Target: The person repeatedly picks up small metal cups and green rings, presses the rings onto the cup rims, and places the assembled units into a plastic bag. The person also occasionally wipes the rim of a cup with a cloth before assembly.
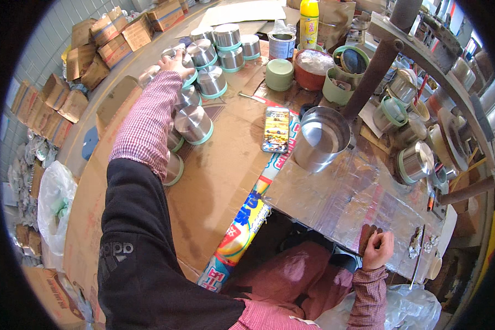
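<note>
My left hand [175,66] reaches to the far left of the table, fingers spread over a cluster of shiny metal cups. It touches or hovers right at the cups; which one is hard to tell. Several of these cylinders stand upside down with pale teal rims, such as a nearer metal cup [193,124]. My right hand [378,250] is closed at the table's front right edge. A small dark brown piece [367,235] lies against its fingers; what the fist holds is hidden.
A phone [276,130] lies mid-table beside a large open metal pot [323,139]. Behind are a green container [279,75], a paint can [281,46], a yellow bottle [309,23] and a reddish-brown bowl [312,74]. A rusty metal post [374,77] rises at right. Cardboard boxes [115,33] sit far left.
</note>
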Demonstrator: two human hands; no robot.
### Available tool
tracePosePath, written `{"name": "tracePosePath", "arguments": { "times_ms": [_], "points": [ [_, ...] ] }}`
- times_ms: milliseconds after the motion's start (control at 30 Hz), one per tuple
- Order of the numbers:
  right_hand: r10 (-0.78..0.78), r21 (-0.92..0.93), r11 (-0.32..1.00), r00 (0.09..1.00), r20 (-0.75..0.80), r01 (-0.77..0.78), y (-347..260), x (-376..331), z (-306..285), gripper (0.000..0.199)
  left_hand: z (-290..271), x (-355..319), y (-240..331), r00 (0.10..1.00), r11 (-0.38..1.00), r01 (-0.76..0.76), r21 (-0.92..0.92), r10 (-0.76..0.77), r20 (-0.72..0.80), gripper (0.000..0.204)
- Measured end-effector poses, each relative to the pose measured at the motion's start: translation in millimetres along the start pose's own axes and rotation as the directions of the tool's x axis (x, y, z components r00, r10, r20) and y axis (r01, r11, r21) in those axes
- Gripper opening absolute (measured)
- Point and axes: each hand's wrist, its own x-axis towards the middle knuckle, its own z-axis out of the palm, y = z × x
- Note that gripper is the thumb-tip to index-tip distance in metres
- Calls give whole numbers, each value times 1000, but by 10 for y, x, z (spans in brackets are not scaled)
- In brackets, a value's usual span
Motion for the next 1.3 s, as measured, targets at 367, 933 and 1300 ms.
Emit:
{"name": "tracePosePath", "arguments": {
  "times_ms": [367,933,1300],
  "points": [
    [3,-26,1000,1000,11,-2,51,-27,6,29,-315,-1375,407,710,526,-690,-497,625,-324,75],
    [-18,-53,998,1000,-3,18,89,-56,39,28,-228,-168,-828,962,928,272,-253,-272,34,101],
    [41,-35,999,998,42,-40,65,-54,12,26,3,-1037,-1954,965,954,78,-289,-145,-218,101]
  ]
}}
